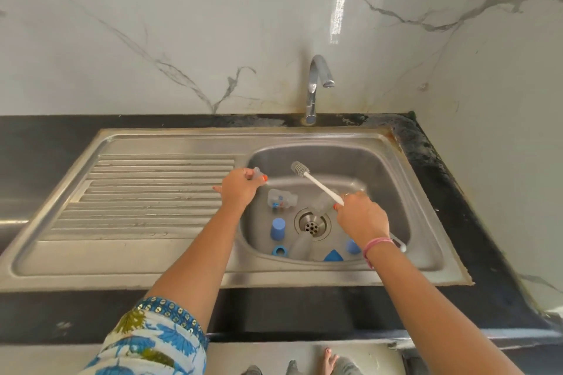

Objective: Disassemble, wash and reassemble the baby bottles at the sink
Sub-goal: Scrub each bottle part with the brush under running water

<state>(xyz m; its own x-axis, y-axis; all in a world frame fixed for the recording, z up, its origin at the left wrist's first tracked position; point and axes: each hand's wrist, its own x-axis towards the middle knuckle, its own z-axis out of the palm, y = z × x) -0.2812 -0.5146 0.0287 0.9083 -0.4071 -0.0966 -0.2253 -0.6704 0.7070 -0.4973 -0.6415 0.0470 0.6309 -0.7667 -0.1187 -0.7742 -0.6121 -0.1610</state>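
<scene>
My left hand [240, 189] pinches a small clear teat [257, 173] at the left rim of the steel sink [393, 173]. My right hand [361, 218] grips the white handle of a bottle brush [316, 181], its bristled head pointing up and left over the basin. Just left of that hand is a blurred clear bottle [323, 202], whether it is held I cannot tell. Another clear bottle [281, 198] lies on its side in the basin. A blue cap [277, 228], a blue ring [279, 251], a grey bottle part [300, 245] and more blue parts [333, 256] lie near the front wall.
The drain [312, 225] sits mid-basin. A chrome tap [316, 85] stands behind the sink with no water running. The ribbed drainboard [146, 192] stretches left. Black counter [45, 137] surrounds the sink, with a marble wall behind and to the right.
</scene>
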